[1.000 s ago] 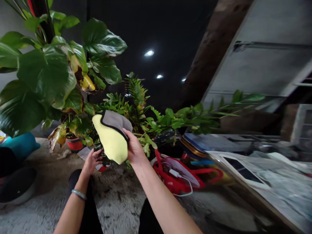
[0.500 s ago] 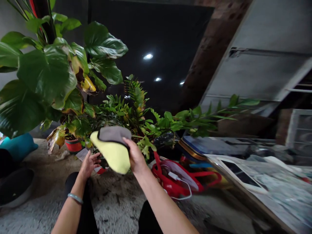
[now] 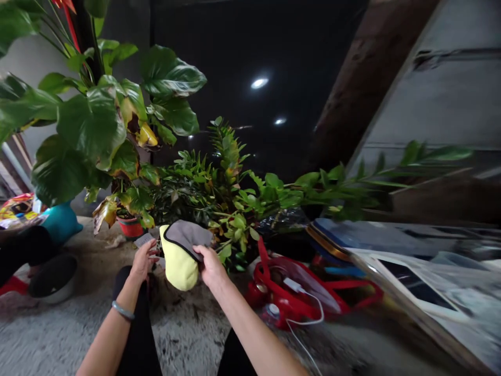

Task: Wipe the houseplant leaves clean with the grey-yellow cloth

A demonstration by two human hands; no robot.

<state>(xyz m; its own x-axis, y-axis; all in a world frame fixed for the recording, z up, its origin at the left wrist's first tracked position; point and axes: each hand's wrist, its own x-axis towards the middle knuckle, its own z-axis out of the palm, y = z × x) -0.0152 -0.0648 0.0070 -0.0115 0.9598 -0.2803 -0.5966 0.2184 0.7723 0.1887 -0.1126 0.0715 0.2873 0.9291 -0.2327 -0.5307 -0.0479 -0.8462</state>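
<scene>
Head view. Two bare hands work above a grey floor (image 3: 188,334), in front of a row of plants. The right hand (image 3: 211,267) grips a two-sided cloth (image 3: 180,256) at its right edge, thumb uppermost on the grey face; the yellow face hangs toward the viewer, and a black border separates the two. The cloth is held clear of the floor, between the hands. The left hand (image 3: 143,261) is open, fingers loosely spread just beside the cloth's left edge; whether the fingertips touch it cannot be told. A pale bracelet (image 3: 122,310) encircles the left wrist.

Left: a large-leaved plant (image 3: 92,122), some leaves browned, rises above a red pot (image 3: 131,228); a dark basin (image 3: 55,279) and a teal object (image 3: 63,222) lie toward the floor's left side. Right: a red bag (image 3: 284,312) stands open just beside the left edge of a counter (image 3: 410,313); a white charger (image 3: 293,285) with a white cable (image 3: 321,308) rests on it, and a white bottle cap (image 3: 273,312) shows at its near side. On the counter, near the left edge, lies a white-framed tablet (image 3: 417,284). A blue flat case (image 3: 338,235) sits by the counter's far left corner. The remaining contents of the counter are blurred.
</scene>
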